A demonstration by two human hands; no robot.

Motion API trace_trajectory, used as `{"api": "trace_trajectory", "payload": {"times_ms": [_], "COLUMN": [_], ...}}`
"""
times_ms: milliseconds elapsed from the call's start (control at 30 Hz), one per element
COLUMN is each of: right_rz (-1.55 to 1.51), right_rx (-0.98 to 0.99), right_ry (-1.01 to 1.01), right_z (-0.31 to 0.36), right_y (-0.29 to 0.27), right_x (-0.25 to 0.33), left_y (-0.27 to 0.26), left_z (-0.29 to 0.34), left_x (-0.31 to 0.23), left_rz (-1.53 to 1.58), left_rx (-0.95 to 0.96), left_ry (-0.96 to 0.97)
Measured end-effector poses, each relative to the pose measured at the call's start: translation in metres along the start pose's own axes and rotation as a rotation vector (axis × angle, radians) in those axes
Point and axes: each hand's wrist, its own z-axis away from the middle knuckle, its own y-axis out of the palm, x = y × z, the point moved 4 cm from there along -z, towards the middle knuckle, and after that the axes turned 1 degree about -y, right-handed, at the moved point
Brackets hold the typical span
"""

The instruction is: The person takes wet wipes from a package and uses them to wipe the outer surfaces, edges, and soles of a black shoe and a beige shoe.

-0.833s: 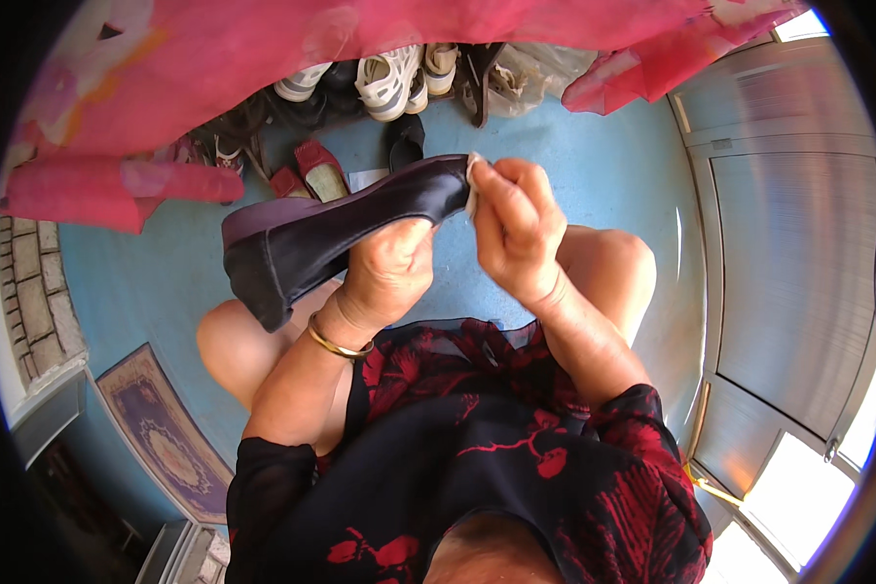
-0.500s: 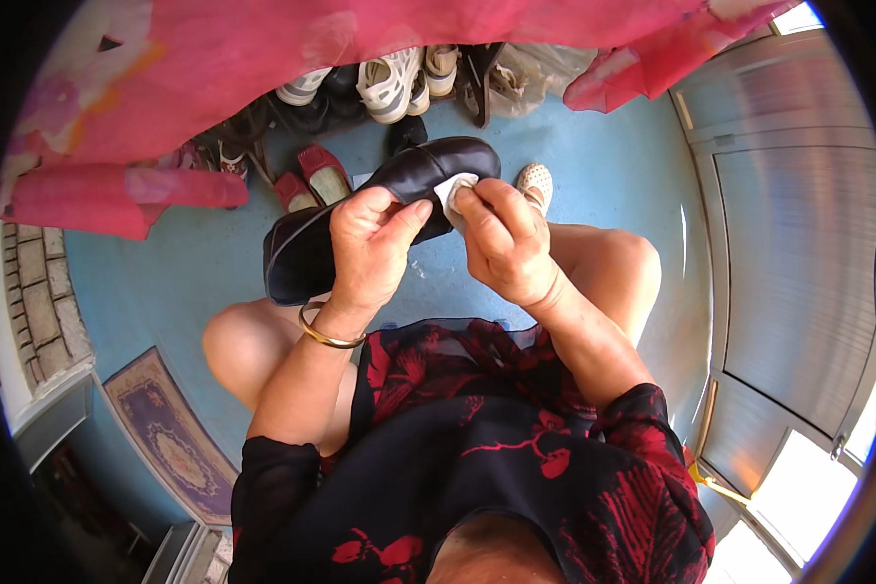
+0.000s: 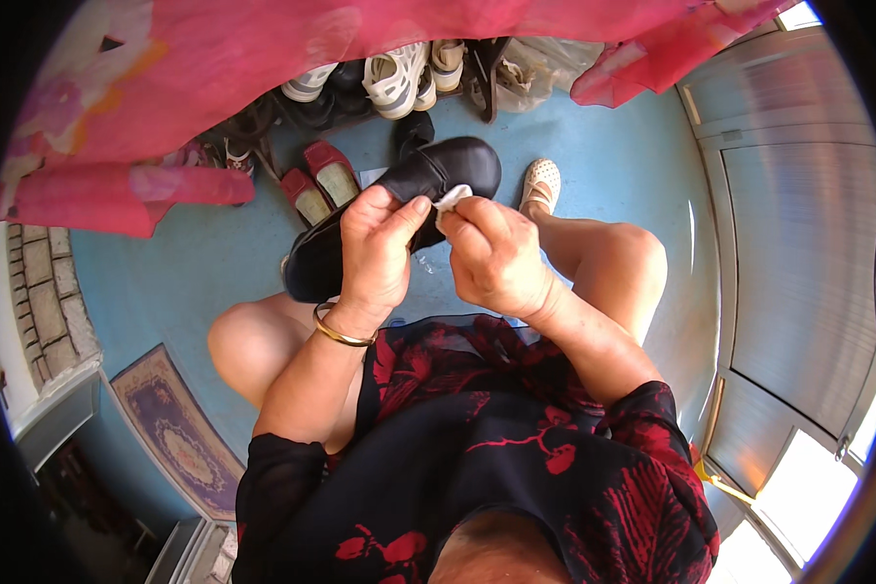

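Observation:
A black leather shoe (image 3: 455, 164) is held up above my knees, its rounded toe pointing to the upper right. My left hand (image 3: 378, 248), with a gold bangle at the wrist, grips the side of the shoe between thumb and fingers. My right hand (image 3: 496, 255) pinches a small white cloth or tissue (image 3: 452, 199) against the shoe's side, behind the toe. The palm side of the right hand is hidden.
Red slip-on shoes (image 3: 333, 173) stand on the blue floor (image 3: 613, 165) beyond the held shoe. White sneakers (image 3: 393, 83) line a rack under a pink curtain (image 3: 263, 58). A small rug (image 3: 180, 438) lies at left; a metal door (image 3: 798, 263) stands at right.
The shoe has turned a little, its heel end shifting right and nearer my left hand. My right hand with the white cloth has drawn slightly down and left along the shoe's side.

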Motion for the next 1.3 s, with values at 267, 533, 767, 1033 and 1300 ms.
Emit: {"api": "trace_trajectory", "payload": {"times_ms": [267, 533, 767, 1033, 1300], "right_rz": [0.053, 0.107, 0.113, 0.064, 0.053], "right_rx": [-0.132, -0.319, -0.348, -0.277, -0.205], "right_ry": [-0.051, 0.149, 0.043, 0.057, 0.162], "right_z": [-0.007, -0.027, -0.032, -0.039, -0.035], "right_y": [-0.003, -0.019, -0.022, -0.022, -0.024], "right_x": [-0.003, -0.027, -0.027, -0.024, -0.024], "left_y": [0.01, 0.028, 0.032, 0.027, 0.03], "left_z": [-0.002, 0.009, 0.015, 0.013, 0.009], "left_x": [0.001, 0.003, 0.001, 0.007, -0.004], "left_rz": [0.62, 0.441, 0.233, -0.041, -0.591], "left_rx": [0.052, 0.089, 0.16, 0.243, 0.376], "left_ry": [-0.317, -0.281, -0.161, -0.091, 0.324]}}
